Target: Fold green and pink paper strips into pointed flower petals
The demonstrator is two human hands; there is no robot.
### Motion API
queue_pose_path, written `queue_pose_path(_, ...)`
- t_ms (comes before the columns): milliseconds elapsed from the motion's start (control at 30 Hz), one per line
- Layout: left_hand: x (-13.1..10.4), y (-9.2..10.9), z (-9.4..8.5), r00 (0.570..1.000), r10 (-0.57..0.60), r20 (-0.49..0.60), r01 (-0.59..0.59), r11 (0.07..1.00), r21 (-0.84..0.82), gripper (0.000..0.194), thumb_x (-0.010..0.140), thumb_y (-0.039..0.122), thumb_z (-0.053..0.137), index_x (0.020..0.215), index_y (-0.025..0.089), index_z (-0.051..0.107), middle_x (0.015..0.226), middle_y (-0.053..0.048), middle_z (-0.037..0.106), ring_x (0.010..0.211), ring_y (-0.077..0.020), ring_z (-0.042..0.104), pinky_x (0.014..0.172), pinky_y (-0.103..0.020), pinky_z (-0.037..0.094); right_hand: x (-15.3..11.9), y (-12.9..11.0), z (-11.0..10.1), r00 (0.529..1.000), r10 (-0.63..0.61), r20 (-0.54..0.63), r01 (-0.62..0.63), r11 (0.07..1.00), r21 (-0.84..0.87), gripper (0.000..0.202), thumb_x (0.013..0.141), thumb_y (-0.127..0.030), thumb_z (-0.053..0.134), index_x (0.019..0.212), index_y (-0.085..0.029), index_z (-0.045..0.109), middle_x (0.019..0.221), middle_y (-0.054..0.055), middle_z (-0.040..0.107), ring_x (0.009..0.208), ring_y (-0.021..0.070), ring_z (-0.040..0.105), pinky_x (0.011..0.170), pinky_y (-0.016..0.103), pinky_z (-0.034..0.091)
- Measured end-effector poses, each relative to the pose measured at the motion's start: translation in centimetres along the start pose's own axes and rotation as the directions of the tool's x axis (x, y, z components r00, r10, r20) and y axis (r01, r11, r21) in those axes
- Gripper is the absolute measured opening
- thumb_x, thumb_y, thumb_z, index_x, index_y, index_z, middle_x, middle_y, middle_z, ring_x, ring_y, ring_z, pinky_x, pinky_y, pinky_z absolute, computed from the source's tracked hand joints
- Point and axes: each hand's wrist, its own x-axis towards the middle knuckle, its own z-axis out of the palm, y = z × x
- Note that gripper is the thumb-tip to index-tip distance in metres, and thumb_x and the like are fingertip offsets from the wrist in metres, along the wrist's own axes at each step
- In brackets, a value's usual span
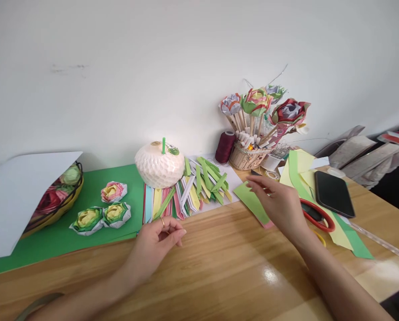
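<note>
My left hand (160, 240), with a ring on one finger, is just above the table in front of a bundle of folded paper strips (169, 203). Its fingers are curled in towards the thumb, and nothing shows in them. Reaching in from the right, my right hand (280, 203) hovers over a stack of light green paper (249, 200) with a pink edge. The fingers stretch left with a gap beside the thumb, and no held thing is visible. Red-handled scissors (327, 217) lie partly behind my right wrist. More folded green and yellow strips (209, 178) are heaped between the hands.
A wrapped white coconut (159, 165) with a green straw stands behind the strips. Paper flowers (115, 214) sit on a green sheet (95, 178) at left. A basket (248, 157) of stemmed paper flowers, maroon thread (225, 147) and a phone (334, 192) stand or lie towards the right.
</note>
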Motion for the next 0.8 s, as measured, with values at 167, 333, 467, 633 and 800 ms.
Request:
queue_pose_path(167,-0.2,-0.2,0.1,0.999,0.031,0.023,-0.032,0.999,0.010,0.021,0.078,0.036,0.054,0.068,0.018,0.060,0.058,0.001,0.062,0.056,-0.0137,0.058,0.057,-0.023,0.046,-0.6,1.5,-1.5,0.991,0.078,0.107,-0.040,0.946,-0.320,0.033,0.077,-0.046,0.060,0.096,-0.020,0.066,0.099,0.008,0.067,0.093,0.0311,0.062,0.061,0.036,0.046)
queue_pose_path(333,-0.3,-0.3,0.2,0.997,0.060,0.042,-0.061,0.998,0.028,0.020,0.079,0.034,0.055,0.068,0.018,0.061,0.057,0.001,0.062,0.055,-0.0129,0.058,0.056,-0.022,0.045,-1.4,1.3,-1.0,0.937,0.146,0.318,0.074,0.806,-0.588,0.044,0.082,-0.045,0.060,0.117,-0.018,0.058,0.117,0.009,0.060,0.107,0.0270,0.056,0.058,0.030,0.046)
queue_pose_path(467,-0.3,-0.2,0.1,0.998,0.049,0.049,-0.050,0.998,0.038,0.020,0.079,0.034,0.055,0.068,0.018,0.061,0.057,0.001,0.062,0.056,-0.0133,0.059,0.056,-0.022,0.045,-1.2,1.2,-0.9,0.934,0.162,0.320,0.078,0.779,-0.622,0.027,0.088,-0.031,0.052,0.110,-0.020,0.062,0.114,0.007,0.063,0.098,0.0237,0.061,0.053,0.028,0.042)
queue_pose_path(633,-0.2,-0.1,0.1,0.997,0.042,0.069,-0.045,0.998,0.041,0.020,0.079,0.035,0.055,0.068,0.018,0.060,0.057,0.001,0.063,0.056,-0.0136,0.059,0.057,-0.022,0.046,-1.3,1.0,-1.0,0.943,0.135,0.304,0.107,0.743,-0.661,0.022,0.089,-0.031,0.052,0.102,-0.018,0.065,0.107,0.008,0.066,0.094,0.0240,0.063,0.050,0.026,0.038)
queue_pose_path(800,-0.3,-0.1,0.1,0.996,0.045,0.075,-0.047,0.998,0.032,0.019,0.079,0.034,0.056,0.069,0.019,0.061,0.057,0.001,0.063,0.055,-0.0134,0.060,0.057,-0.022,0.047,-1.9,0.5,-0.7,0.950,0.047,0.309,0.185,0.713,-0.676,0.019,0.087,-0.029,0.056,0.081,-0.014,0.066,0.087,0.010,0.069,0.085,0.0251,0.064,0.049,0.026,0.033)
